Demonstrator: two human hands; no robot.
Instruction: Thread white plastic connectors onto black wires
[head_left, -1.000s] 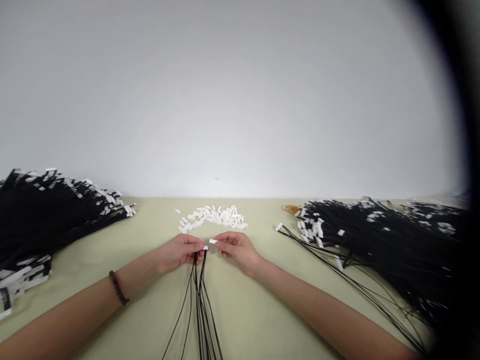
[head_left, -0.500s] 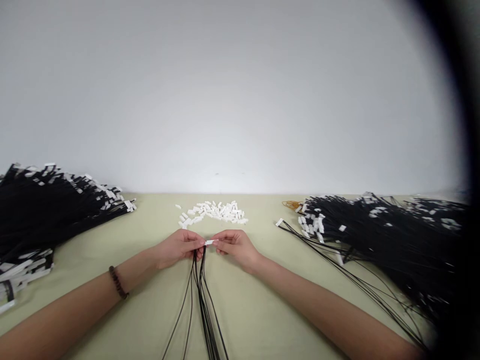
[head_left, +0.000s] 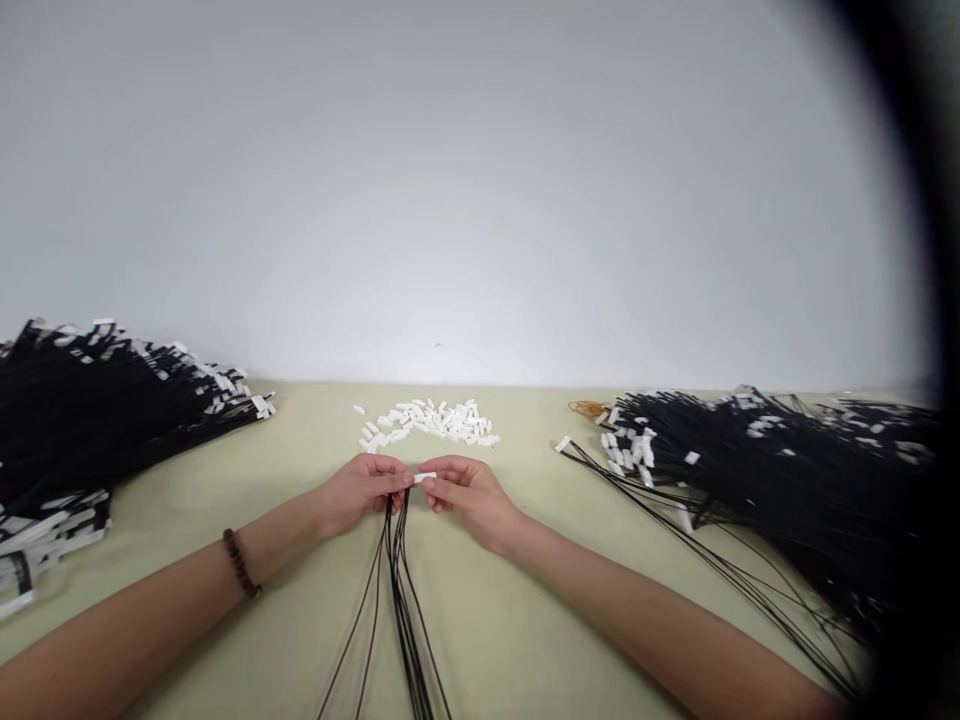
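My left hand [head_left: 362, 495] is closed, its thumb and fingers pinching the upper ends of several thin black wires [head_left: 405, 610]. These hang down toward the near edge of the view. Between the two hands a small white connector [head_left: 425, 477] shows, lying roughly level. Its right end is pinched by my right hand [head_left: 472, 500], while its left end meets the left fingertips. Whether the wire ends sit inside the connector is hidden by the fingers. Just beyond the hands lies a loose pile of small white connectors [head_left: 450, 422].
A large heap of black wires with white ends [head_left: 90, 410] lies at left. Another black wire heap [head_left: 735, 470] fills the right side, with a few wires [head_left: 637, 510] straying toward the middle. An orange-brown coil [head_left: 589, 409] sits beside it. A pale wall [head_left: 480, 200] stands behind.
My right fingertips have come slightly closer to the left ones around the white connector. The hanging wires have shifted a little, and the whole view has moved slightly.
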